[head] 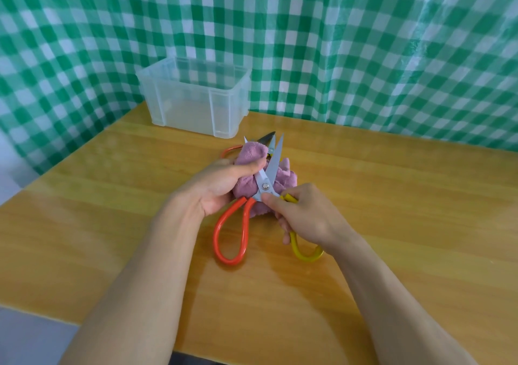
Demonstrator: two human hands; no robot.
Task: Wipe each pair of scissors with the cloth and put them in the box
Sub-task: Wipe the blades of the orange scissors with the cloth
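Purple cloth (250,154) gripped in left hand (224,185), scissors (273,162) pinched in right hand (305,213); clear box (183,106) at far edge of table (392,196)

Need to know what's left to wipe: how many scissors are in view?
2. One pair between left hand and right hand, against the cloth; another behind the cloth, mostly covered. More may hide.
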